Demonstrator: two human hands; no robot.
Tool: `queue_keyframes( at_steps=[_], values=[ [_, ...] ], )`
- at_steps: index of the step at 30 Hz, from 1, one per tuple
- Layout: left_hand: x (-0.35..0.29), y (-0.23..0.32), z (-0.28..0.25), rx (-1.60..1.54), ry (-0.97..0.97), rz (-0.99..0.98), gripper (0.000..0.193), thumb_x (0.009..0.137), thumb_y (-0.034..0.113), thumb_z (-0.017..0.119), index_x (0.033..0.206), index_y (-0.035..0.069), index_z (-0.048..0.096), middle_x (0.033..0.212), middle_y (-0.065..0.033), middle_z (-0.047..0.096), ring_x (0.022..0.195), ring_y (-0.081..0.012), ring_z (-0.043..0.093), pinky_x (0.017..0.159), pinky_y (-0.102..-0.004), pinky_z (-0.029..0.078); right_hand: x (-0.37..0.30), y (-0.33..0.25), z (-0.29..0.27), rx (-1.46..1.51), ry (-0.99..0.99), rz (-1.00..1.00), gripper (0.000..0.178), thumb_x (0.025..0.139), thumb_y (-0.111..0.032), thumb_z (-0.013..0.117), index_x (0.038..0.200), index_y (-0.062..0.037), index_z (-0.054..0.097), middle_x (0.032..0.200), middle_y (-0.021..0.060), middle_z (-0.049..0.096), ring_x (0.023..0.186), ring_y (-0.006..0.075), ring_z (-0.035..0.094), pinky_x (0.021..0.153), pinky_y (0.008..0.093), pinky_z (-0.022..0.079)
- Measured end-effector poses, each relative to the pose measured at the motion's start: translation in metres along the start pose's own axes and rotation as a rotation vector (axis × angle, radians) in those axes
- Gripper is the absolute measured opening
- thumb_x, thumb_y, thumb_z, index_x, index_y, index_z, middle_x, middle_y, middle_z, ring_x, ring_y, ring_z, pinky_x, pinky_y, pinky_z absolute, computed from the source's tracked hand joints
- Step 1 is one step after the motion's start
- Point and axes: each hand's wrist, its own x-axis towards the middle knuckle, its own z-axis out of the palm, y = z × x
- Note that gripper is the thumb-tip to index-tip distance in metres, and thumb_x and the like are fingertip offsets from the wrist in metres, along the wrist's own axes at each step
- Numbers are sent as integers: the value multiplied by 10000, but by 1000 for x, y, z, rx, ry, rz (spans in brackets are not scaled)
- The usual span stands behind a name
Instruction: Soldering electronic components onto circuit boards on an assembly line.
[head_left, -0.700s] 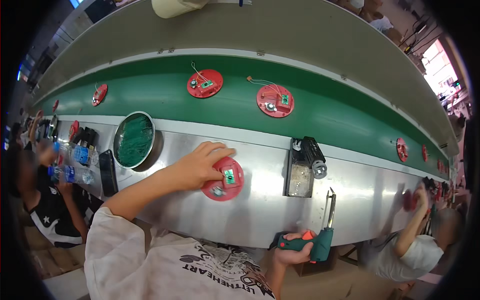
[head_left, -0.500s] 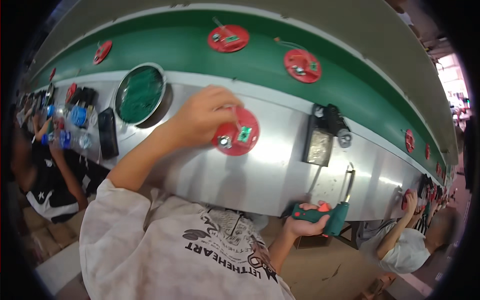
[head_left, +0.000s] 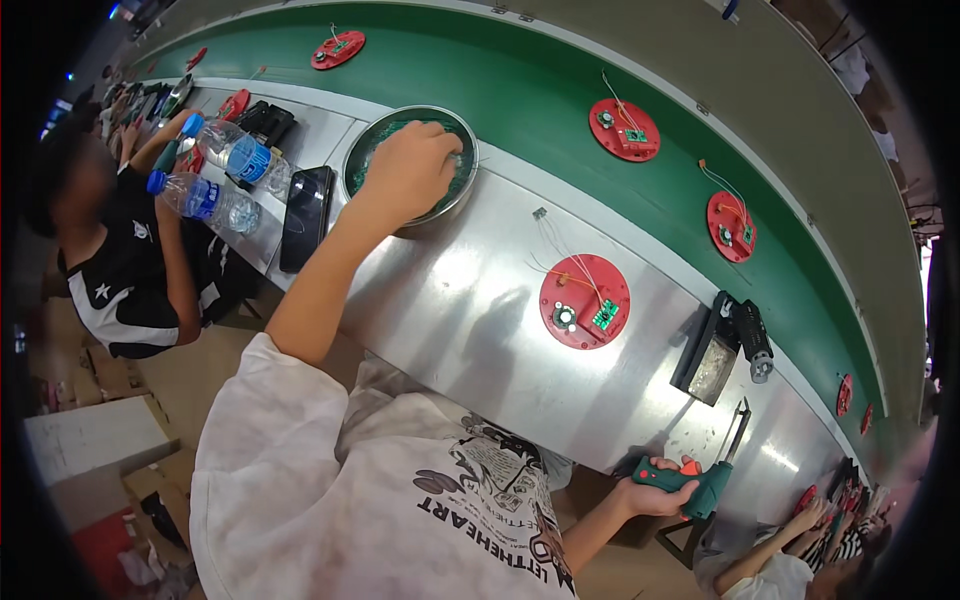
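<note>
My left hand (head_left: 415, 170) reaches over a round metal bowl (head_left: 462, 205) holding a heap of small dark green pieces. Its fingers curl down toward the heap; their tips are hidden, and what they pinch, if anything, does not show. On the bench to the right of the bowl lies a red disc (head_left: 570, 290) with a small green circuit board, a round silvery part and loose thin wires. My right hand (head_left: 655, 490) is wrapped round the handle of a green soldering gun (head_left: 708, 490) with a red trigger, its thin tip pointing up and away over the bench's near edge.
A black soldering stand (head_left: 715, 355) sits right of the disc. A black phone (head_left: 305, 218) and plastic bottles (head_left: 235, 155) lie left of the bowl. More red discs (head_left: 625, 130) rest on the green belt (head_left: 520, 100) behind. Co-workers sit on both sides.
My left hand has let go of the red disc, which now lies on the bench, and moved left to the bowl. The right hand still grips the soldering gun. The view has turned leftward.
</note>
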Motion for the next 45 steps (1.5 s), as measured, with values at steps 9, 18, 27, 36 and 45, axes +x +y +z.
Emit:
queue_keyframes(
  at_steps=[9, 18, 27, 36, 45],
  values=[
    [27, -5, 29, -83, -101, 114, 150, 822, 104, 679, 938, 41, 751, 995, -109, 682, 999, -325, 613, 901, -441, 526, 14, -1, 4, 22, -32, -17, 409, 1031, -348, 457, 1069, 35, 595, 971, 140, 627, 559, 177, 523, 524, 331, 466],
    [-4, -32, 19, -293, 13, 58, 109, 828, 43, 674, 907, -25, 642, 961, -198, 640, 952, -396, 608, 871, -444, 483, 2, -1, 0, 217, -21, 112, 184, 980, -198, 543, 1057, -32, 536, 762, 111, 607, 457, 207, 569, 409, 361, 494],
    [19, -16, 17, -862, 109, -95, 51, 1011, 9, 581, 1026, -39, 591, 1020, -76, 649, 957, -145, 625, 907, -282, 500, 9, -7, -15, 200, -55, 36, 275, 979, -177, 526, 1128, 54, 540, 912, 189, 624, 501, 255, 606, 473, 379, 521],
    [16, 2, 7, -1155, -3, -2, 83, 1017, -22, 556, 935, -25, 541, 1125, -97, 616, 917, -131, 615, 891, -278, 506, 12, -3, -15, 205, -81, 47, 281, 981, -170, 527, 1153, 51, 539, 910, 191, 634, 509, 253, 612, 476, 383, 525],
    [3, 3, -8, -1111, 155, 77, 61, 1012, -6, 568, 959, -33, 582, 1174, -101, 587, 885, -126, 598, 848, -262, 488, 1, -3, -16, 201, -101, 58, 255, 989, -167, 522, 1135, 40, 542, 907, 188, 637, 491, 230, 598, 455, 356, 516]
  ],
)
